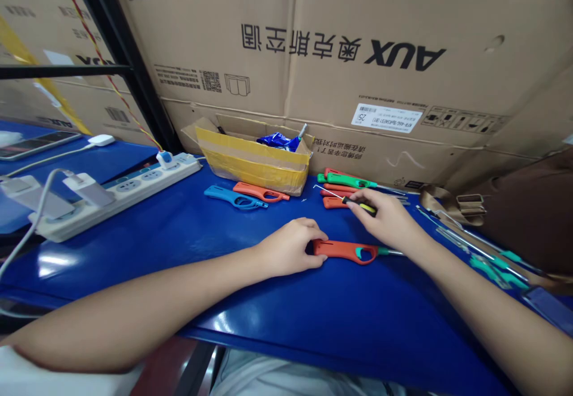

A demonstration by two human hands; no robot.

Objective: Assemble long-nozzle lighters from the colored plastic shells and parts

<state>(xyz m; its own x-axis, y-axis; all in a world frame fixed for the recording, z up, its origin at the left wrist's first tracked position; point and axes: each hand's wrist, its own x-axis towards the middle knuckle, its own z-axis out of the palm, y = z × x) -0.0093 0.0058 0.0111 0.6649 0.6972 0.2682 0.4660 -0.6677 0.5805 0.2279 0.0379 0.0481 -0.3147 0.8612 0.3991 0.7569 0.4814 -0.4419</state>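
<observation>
An orange long-nosed lighter with a green trigger lies flat on the blue table. My left hand is curled round the lighter's handle end, pressing it to the table. My right hand is just behind the lighter's trigger end and pinches a small screwdriver with a black and yellow handle, its thin shaft pointing left.
Orange and green lighters are piled behind my right hand. A blue lighter and an orange lighter lie before a taped cardboard box. A power strip with chargers sits left. Metal tubes lie right. Large cartons stand behind.
</observation>
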